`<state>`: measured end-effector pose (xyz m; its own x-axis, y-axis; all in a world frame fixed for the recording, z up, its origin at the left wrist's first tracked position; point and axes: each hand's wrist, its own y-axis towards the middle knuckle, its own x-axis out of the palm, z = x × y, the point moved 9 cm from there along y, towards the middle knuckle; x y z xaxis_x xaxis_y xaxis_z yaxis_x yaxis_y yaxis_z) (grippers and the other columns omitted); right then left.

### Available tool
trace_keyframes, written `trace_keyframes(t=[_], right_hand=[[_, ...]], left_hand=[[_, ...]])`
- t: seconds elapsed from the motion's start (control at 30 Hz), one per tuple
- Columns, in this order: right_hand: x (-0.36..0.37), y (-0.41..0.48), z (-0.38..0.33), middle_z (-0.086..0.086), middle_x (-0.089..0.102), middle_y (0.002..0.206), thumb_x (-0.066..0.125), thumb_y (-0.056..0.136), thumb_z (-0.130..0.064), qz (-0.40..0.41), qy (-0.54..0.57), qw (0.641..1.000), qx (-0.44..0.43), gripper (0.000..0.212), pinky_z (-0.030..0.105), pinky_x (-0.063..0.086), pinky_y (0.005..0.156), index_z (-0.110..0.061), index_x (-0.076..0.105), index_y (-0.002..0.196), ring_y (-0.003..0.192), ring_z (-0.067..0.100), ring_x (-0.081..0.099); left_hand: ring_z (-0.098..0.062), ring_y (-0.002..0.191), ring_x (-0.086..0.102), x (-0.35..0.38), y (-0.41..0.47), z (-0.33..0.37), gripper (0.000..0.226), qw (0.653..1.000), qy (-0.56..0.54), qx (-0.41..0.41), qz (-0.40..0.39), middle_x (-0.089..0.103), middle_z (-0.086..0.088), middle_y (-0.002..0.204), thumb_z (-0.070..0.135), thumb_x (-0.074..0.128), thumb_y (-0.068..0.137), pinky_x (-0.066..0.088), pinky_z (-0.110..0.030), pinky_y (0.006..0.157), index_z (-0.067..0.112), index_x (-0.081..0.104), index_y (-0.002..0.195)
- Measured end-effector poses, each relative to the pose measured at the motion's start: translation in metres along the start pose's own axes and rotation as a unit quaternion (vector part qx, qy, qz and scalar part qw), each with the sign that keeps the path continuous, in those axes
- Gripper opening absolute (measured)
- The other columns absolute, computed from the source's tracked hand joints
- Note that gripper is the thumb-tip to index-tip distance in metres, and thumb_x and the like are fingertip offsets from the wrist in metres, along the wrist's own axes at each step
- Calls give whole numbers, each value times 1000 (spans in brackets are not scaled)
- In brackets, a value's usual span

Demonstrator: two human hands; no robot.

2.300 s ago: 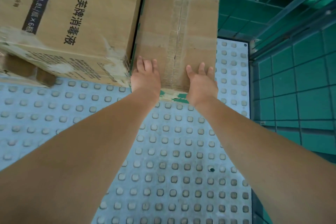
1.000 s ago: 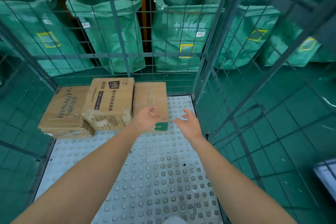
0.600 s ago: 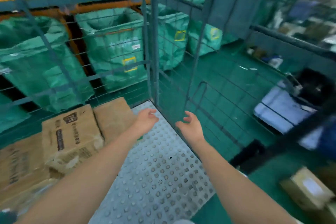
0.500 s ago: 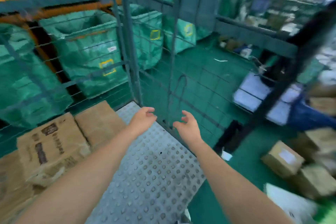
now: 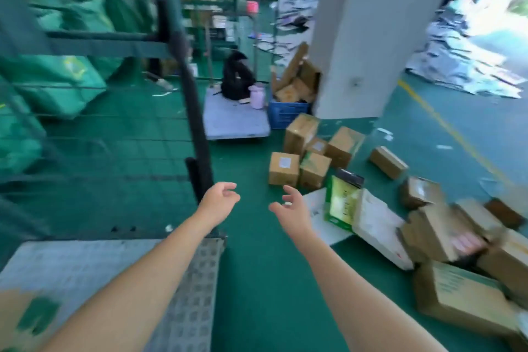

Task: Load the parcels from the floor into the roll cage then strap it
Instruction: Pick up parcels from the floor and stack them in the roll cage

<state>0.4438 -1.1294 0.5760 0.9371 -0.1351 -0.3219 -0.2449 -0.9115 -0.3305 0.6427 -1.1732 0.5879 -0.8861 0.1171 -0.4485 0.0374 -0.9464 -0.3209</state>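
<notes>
Both my hands are held out in front of me with nothing in them. My left hand (image 5: 220, 201) hangs over the green floor beside the roll cage's corner post (image 5: 197, 157), fingers loosely curled. My right hand (image 5: 291, 211) has its fingers spread. The roll cage's studded grey floor (image 5: 188, 288) lies at the lower left under my left forearm, with a corner of a cardboard parcel (image 5: 23, 320) on it. Several cardboard parcels lie on the floor to the right: a small group (image 5: 308, 157), a green and white box (image 5: 341, 201) and a heap (image 5: 457, 240).
A white pillar (image 5: 363, 34) stands ahead on the right. A grey flat trolley (image 5: 234, 120) carries a black bag and a pink jug, with a blue crate (image 5: 287, 114) beside it. Green sacks (image 5: 57, 80) show through the cage mesh at left.
My hands let go of the parcel pushed into the cage and drew back. My view swung right, from the cage interior to the parcels on the floor.
</notes>
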Motion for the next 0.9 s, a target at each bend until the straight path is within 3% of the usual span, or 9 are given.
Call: trace_keyframes(t=[0.13,0.27,0.37,0.47,0.63,0.7,0.83,0.9], right_hand=[[-105,3,39,2,48,138,64,92,-21,64,13,997,34,63,25,44,78,-21,37,149,116,18,53],[-202,12,72,2,51,136,68,89,-24,117,30,990,67,67,37,49,98,-21,38,148,117,20,56],[-263,21,91,2,53,132,71,85,-24,146,36,986,69,70,40,51,97,-20,40,148,112,21,58],[-317,26,106,1,50,126,68,90,-19,172,40,982,73,65,32,47,89,-18,39,148,111,20,56],[-380,28,133,7,49,138,69,90,-21,211,48,973,82,69,30,44,85,-18,36,150,114,21,54],[-397,28,145,7,50,137,70,88,-21,224,56,968,95,70,33,49,87,-20,36,150,115,21,54],[-420,29,166,4,50,135,71,85,-23,249,62,959,122,73,43,52,96,-22,36,150,115,22,55],[-428,31,175,5,50,137,71,85,-24,257,69,955,134,75,40,50,98,-22,35,151,118,22,54]], left_hand=[[-18,93,58,102,3,52,34,997,17,31,-67,63,-7,117,15,58,93,44,-22,67,15,57,127],[-17,97,56,201,-3,105,35,989,31,58,-135,61,-2,108,15,58,94,42,-25,81,14,56,128],[-18,104,58,264,-5,139,38,980,50,84,-172,61,-6,121,17,58,94,45,-28,86,14,54,131],[-17,107,56,317,-7,166,39,975,59,97,-193,59,-6,125,18,59,94,44,-27,85,14,53,132],[-20,111,55,384,-14,195,40,964,83,103,-230,57,-6,129,19,56,96,43,-28,85,15,50,136],[-21,115,55,402,-13,203,41,960,95,105,-241,56,-6,130,20,56,96,45,-30,84,16,50,136],[-20,115,54,436,-7,218,42,950,117,110,-267,56,-6,130,18,58,95,44,-35,101,15,51,136],[-19,111,53,451,-4,224,41,944,123,110,-286,55,-6,129,17,57,95,44,-32,95,15,50,136]])
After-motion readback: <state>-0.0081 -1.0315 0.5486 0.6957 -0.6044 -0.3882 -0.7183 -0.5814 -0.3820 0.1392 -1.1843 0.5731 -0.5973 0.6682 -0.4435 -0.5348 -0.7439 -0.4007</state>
